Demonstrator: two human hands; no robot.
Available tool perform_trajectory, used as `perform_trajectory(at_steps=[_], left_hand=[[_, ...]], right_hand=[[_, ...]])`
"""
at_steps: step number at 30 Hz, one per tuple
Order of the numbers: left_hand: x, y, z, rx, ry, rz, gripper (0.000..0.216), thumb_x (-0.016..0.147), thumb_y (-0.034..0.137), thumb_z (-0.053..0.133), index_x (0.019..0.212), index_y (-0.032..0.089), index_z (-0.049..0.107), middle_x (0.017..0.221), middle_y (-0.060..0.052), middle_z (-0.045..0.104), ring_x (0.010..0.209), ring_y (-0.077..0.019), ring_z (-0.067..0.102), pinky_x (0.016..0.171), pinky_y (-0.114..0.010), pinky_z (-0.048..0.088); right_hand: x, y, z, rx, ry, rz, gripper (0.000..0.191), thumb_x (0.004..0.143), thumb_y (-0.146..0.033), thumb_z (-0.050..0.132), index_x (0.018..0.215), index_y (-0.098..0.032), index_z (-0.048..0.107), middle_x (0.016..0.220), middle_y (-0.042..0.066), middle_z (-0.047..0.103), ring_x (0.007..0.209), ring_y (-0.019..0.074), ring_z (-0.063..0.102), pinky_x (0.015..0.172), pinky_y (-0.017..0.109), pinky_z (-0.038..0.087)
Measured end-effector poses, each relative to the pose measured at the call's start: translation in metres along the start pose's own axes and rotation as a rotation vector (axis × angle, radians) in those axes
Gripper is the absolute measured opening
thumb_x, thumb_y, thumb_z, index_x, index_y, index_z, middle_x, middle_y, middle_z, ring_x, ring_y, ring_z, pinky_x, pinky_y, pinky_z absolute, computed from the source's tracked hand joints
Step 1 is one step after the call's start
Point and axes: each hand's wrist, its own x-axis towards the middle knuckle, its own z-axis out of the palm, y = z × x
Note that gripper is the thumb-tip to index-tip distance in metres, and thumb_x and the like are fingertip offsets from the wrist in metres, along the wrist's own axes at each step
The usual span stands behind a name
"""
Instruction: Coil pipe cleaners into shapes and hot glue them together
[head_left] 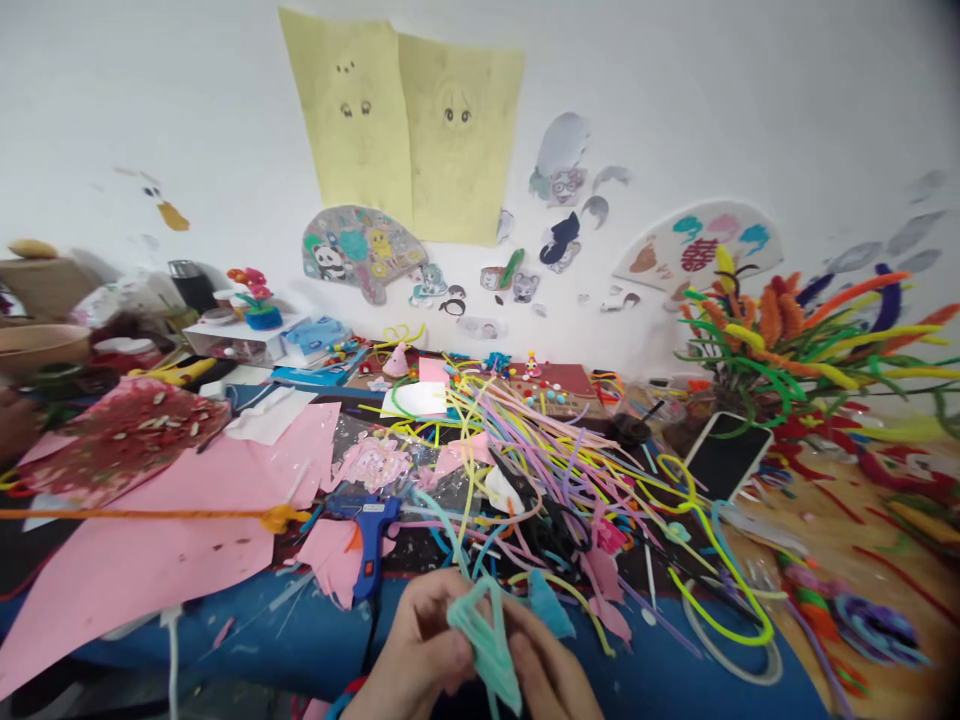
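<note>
A mint-green pipe cleaner (480, 630), bent into an angular, triangle-like shape, is held up low in the middle of the head view. One pale strand (442, 520) runs up from it over the table. My left hand (420, 650) grips its left side, thumb pressed against the bent part. Around its right side curl the fingers of my right hand (551, 670); their tips are partly hidden behind the shape. Just beyond my right hand lies a scrap of blue felt (551, 603). A blue glue gun (371, 535) rests beyond my left hand.
Loose pipe cleaners (540, 440) spread across the table's middle. Pink sheets (172, 530) cover the left, crossed by an orange stick (150, 514). Dark-handled scissors (562, 530) lie among the strands. At right stand a phone (727, 455) and a bunch of pipe-cleaner flowers (795, 330).
</note>
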Motion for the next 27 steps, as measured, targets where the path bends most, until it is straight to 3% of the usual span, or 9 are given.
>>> perform_trajectory(at_steps=[3,4,8,11,14,18,21,24,27], left_hand=[[-0.006,-0.02,-0.007,-0.058,-0.229,-0.095,0.033,0.063,0.033,0.085,0.082,0.017,0.063,0.064,0.003,0.058,0.047,-0.0035,0.041,0.044,-0.013,0.031],[-0.008,-0.026,-0.01,-0.088,-0.287,-0.102,0.032,0.063,0.029,0.086,0.082,0.018,0.062,0.063,0.004,0.057,0.049,-0.0037,0.042,0.046,-0.012,0.032],[-0.011,-0.036,-0.014,-0.066,-0.326,-0.2,0.028,0.066,0.025,0.084,0.078,0.016,0.061,0.062,0.005,0.055,0.05,-0.003,0.042,0.052,-0.013,0.035],[-0.01,-0.027,-0.009,0.013,-0.272,-0.183,0.028,0.065,0.028,0.084,0.076,0.015,0.062,0.062,0.004,0.056,0.053,-0.0049,0.045,0.053,-0.015,0.036],[-0.004,-0.012,-0.004,0.151,-0.102,-0.044,0.025,0.069,0.033,0.081,0.073,0.015,0.064,0.066,0.001,0.059,0.058,-0.0084,0.051,0.057,-0.017,0.04],[0.007,0.003,-0.006,0.444,0.146,0.24,0.017,0.075,0.031,0.075,0.073,0.015,0.068,0.077,-0.003,0.063,0.075,-0.0144,0.059,0.068,-0.021,0.046],[0.012,0.006,-0.007,0.543,0.234,0.272,0.013,0.077,0.029,0.073,0.079,0.016,0.069,0.078,-0.004,0.068,0.074,-0.0155,0.064,0.067,-0.021,0.049],[0.014,0.005,-0.006,0.554,0.235,0.222,0.013,0.079,0.028,0.072,0.082,0.016,0.069,0.073,-0.004,0.072,0.069,-0.0162,0.068,0.066,-0.021,0.053],[0.014,0.003,-0.004,0.545,0.236,0.212,0.012,0.078,0.026,0.073,0.084,0.016,0.069,0.075,-0.004,0.075,0.07,-0.017,0.071,0.067,-0.022,0.056]], right_hand=[[0.021,-0.021,-0.007,0.377,-0.215,0.126,0.058,0.079,-0.067,0.056,0.117,-0.024,0.068,0.101,0.012,0.074,0.091,0.0254,0.07,0.085,0.038,0.054],[0.028,-0.027,-0.007,0.489,-0.225,0.146,0.056,0.081,-0.064,0.058,0.118,-0.023,0.067,0.099,0.011,0.074,0.088,0.024,0.07,0.085,0.039,0.053],[0.048,-0.045,0.0,0.804,-0.163,0.121,0.034,0.083,-0.045,0.067,0.107,-0.021,0.071,0.068,0.0,0.063,0.061,0.0114,0.059,0.067,0.025,0.052],[0.052,-0.053,-0.003,0.857,-0.061,0.097,0.026,0.083,-0.038,0.07,0.101,-0.019,0.071,0.053,-0.008,0.04,0.043,0.0045,0.031,0.043,0.015,0.036],[0.046,-0.052,-0.013,0.796,0.135,-0.037,0.021,0.085,-0.037,0.067,0.098,-0.021,0.071,0.052,-0.01,0.028,0.044,0.0051,0.02,0.039,0.013,0.027],[0.027,-0.036,-0.018,0.515,0.364,-0.249,0.023,0.09,-0.042,0.06,0.095,-0.023,0.072,0.045,-0.01,0.031,0.04,0.0053,0.027,0.04,0.015,0.031],[0.013,-0.027,-0.012,0.199,0.391,-0.327,0.019,0.09,-0.036,0.06,0.098,-0.024,0.074,0.044,-0.006,0.045,0.038,0.0068,0.039,0.038,0.017,0.032],[0.01,-0.028,-0.008,-0.053,0.353,-0.465,0.015,0.086,-0.023,0.063,0.093,-0.026,0.076,0.065,0.001,0.067,0.059,0.0139,0.062,0.054,0.022,0.05],[0.016,-0.031,-0.011,-0.206,0.249,-0.614,0.025,0.081,-0.01,0.064,0.096,-0.027,0.075,0.082,0.001,0.075,0.073,0.0168,0.07,0.065,0.023,0.056]])
